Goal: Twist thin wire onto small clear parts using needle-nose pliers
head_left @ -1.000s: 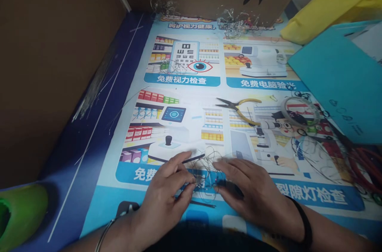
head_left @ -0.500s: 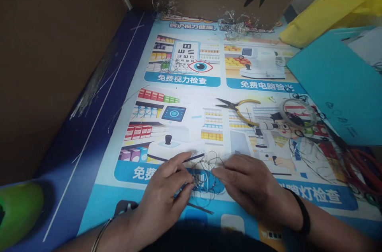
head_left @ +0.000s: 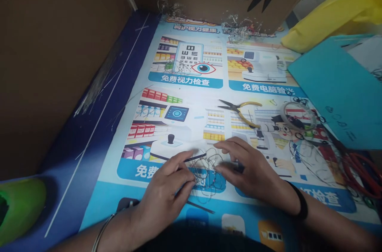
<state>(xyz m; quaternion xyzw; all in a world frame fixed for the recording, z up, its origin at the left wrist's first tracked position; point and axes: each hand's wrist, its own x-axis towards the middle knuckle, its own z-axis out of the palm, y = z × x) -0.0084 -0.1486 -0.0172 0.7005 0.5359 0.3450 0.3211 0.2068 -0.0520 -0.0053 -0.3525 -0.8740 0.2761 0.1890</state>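
Observation:
Between my hands is a loose tangle of thin wire loops [head_left: 211, 174], with a few tiny red and pale spots in it. My left hand [head_left: 168, 182] pinches the tangle's left side between thumb and fingertips. On the other side, my right hand [head_left: 246, 164] has its thumb and fingers apart, close to the loops, and I see nothing held in it. A thin dark strip [head_left: 200, 207] lies just below the tangle. Beyond it rest pliers with yellow handles [head_left: 240, 112], jaws pointing left.
More wire tangles [head_left: 237, 29] lie against the cardboard box [head_left: 203, 3]. Straight wires [head_left: 95, 89] are at the left. A roll of clear tape [head_left: 298, 116], red-handled scissors [head_left: 359, 172] and a turquoise folder [head_left: 337, 89] sit at the right, a green object [head_left: 25, 208] at lower left.
My right hand's fingers have spread and lifted off the tangle's right side. My left hand keeps its pinch. The whole view has shifted slightly.

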